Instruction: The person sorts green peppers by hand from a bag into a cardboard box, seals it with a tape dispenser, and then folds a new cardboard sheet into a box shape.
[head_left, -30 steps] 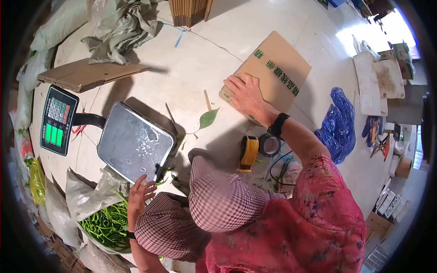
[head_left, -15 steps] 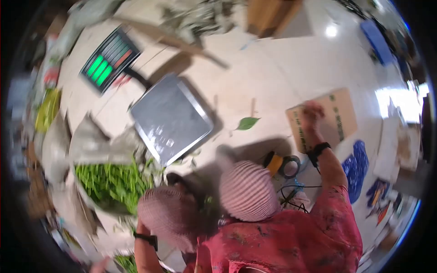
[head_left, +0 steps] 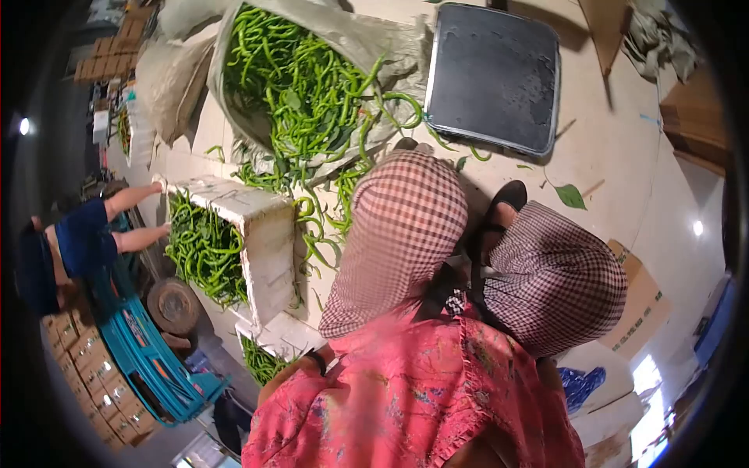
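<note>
My left hand [head_left: 327, 355] shows only as a small part beyond a black wristband. It is beside my checked left knee and near a white foam box [head_left: 269, 246] full of green chili peppers [head_left: 207, 249]; its fingers are hidden. Only the upper part of my right arm [head_left: 549, 376] is visible, and the hand is out of sight behind my right knee. In front of my knees lies a large open sack [head_left: 221, 86] of green chili peppers [head_left: 289, 86], with several spilled onto the floor. The scale platform [head_left: 495, 78] stands right of the sack and carries nothing.
A second foam box [head_left: 285, 335] of chili peppers sits at lower left. Cardboard [head_left: 644, 300] and a blue plastic bag [head_left: 581, 388] lie to my right. Another person [head_left: 82, 234] stands at far left by a teal cart [head_left: 144, 335] and stacked cartons [head_left: 94, 382].
My view has turned left, bringing the foam boxes and the other person into sight. My right hand, earlier on the cardboard, is now hidden.
</note>
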Motion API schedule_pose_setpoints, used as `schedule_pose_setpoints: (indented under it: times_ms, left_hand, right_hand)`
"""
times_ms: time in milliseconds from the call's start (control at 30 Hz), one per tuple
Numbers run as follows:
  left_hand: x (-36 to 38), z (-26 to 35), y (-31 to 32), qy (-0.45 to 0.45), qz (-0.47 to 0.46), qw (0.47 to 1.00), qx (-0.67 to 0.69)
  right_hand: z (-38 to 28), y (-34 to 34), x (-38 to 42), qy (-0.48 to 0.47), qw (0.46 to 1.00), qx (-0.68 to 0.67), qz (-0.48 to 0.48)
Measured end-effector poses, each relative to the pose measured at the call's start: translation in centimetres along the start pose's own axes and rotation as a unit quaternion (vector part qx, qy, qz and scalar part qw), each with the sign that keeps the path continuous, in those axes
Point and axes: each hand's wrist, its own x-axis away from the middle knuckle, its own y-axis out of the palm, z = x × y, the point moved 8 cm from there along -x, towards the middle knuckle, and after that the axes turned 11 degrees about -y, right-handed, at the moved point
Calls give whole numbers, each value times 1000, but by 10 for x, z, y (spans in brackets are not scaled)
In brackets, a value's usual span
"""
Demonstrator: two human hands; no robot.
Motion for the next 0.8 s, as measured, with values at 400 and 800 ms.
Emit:
schedule_pose_setpoints:
  times_ms: [400, 800]
  left_hand:
    - [-73, 50, 2, 49, -8, 975, -217]
    - [-134, 69, 36, 106, -21, 936, -334]
  right_hand:
    - [-83, 76, -74, -38, 980, -139, -137]
    - [-98, 94, -92, -2, 951, -215, -222]
